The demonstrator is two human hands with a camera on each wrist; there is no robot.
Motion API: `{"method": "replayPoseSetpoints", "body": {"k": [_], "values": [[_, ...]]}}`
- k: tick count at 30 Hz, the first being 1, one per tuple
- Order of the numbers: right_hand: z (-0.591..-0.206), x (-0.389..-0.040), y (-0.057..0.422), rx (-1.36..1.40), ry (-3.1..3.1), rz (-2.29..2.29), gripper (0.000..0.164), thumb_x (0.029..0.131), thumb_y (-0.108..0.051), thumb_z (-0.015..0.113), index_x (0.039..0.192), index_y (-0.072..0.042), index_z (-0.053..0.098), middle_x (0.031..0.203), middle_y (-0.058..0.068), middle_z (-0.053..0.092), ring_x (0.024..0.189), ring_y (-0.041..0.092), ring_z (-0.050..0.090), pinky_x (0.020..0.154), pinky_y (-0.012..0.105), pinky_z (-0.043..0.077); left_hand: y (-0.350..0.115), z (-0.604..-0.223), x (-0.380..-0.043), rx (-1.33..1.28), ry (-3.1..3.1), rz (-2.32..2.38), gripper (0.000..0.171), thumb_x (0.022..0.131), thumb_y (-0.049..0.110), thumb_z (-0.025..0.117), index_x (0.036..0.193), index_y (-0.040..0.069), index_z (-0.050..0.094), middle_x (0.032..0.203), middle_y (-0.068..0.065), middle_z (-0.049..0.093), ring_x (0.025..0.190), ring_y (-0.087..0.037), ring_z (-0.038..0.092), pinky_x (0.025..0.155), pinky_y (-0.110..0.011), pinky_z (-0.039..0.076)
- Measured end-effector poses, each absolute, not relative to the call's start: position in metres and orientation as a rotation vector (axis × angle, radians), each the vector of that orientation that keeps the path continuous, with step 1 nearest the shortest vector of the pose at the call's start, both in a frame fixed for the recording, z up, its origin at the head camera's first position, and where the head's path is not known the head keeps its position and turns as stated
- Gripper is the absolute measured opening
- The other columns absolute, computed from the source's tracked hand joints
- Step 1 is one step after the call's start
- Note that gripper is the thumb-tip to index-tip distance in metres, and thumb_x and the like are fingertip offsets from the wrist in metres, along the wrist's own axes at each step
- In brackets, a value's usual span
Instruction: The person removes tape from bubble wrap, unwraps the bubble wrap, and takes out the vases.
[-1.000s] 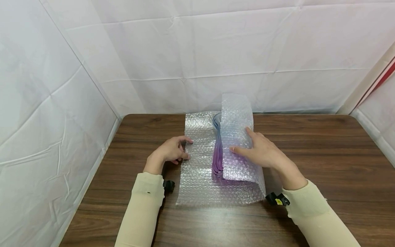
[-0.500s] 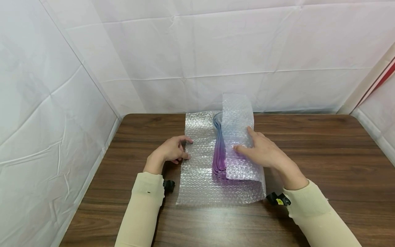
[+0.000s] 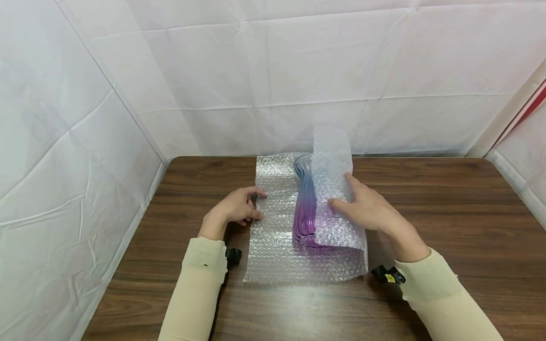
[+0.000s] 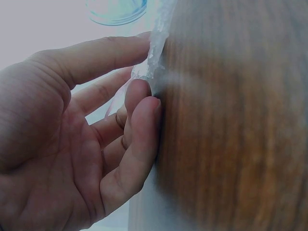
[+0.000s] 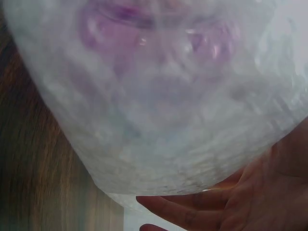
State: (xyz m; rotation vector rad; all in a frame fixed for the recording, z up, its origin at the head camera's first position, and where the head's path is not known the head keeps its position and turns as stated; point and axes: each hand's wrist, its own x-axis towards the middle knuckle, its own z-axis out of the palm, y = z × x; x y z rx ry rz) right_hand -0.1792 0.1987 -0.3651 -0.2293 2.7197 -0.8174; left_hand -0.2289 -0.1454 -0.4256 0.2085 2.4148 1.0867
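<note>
A ribbed glass vase (image 3: pixel 304 203), blue at one end and purple at the other, lies on a sheet of bubble wrap (image 3: pixel 273 255). A flap of the wrap (image 3: pixel 332 161) folds over from the right and hides the vase's right part. My left hand (image 3: pixel 234 206) touches the sheet's left edge with its fingertips; in the left wrist view, some fingers (image 4: pixel 144 125) bend loosely beside that edge. My right hand (image 3: pixel 368 208) rests thumb and fingers against the flap's right side. In the right wrist view, wrap (image 5: pixel 159 120) covers much of that hand's straight fingers (image 5: pixel 187 209).
The brown wood-grain table (image 3: pixel 443 213) extends to both sides of the wrap. White cloth hangs as a back wall (image 3: pixel 273 71) and a left wall (image 3: pixel 55 166). Toward the back, the flap's top end stands up near the back wall.
The flap and my right hand have shifted slightly to the right, so more of the vase shows. My left hand stays in place at the wrap's edge.
</note>
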Motion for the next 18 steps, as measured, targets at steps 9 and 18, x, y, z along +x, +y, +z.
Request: {"method": "replayPoseSetpoints", "body": {"k": [9, 18], "values": [[-0.365, -0.180, 0.203, -0.225, 2.724, -0.824, 0.106, 0.099, -0.065, 0.052, 0.166, -0.004, -0.003, 0.167, 0.031, 0.022, 0.153, 0.051, 0.026, 0.123, 0.065, 0.026, -0.145, -0.425, -0.229, 0.212, 2.415, 1.089, 0.059, 0.089, 0.012, 0.083, 0.142, 0.022, 0.059, 0.080, -0.007, 0.060, 0.065, -0.021, 0.060, 0.060, -0.033, 0.058], [-0.366, -0.179, 0.211, -0.230, 2.720, -0.855, 0.106, 0.100, -0.065, 0.052, 0.166, -0.013, -0.011, 0.165, 0.034, 0.022, 0.149, 0.054, 0.030, 0.120, 0.068, 0.029, -0.145, -0.426, -0.229, 0.216, 2.416, 1.090, 0.059, 0.089, 0.013, 0.083, 0.142, 0.022, 0.059, 0.080, -0.007, 0.060, 0.064, -0.020, 0.060, 0.059, -0.033, 0.058]]}}
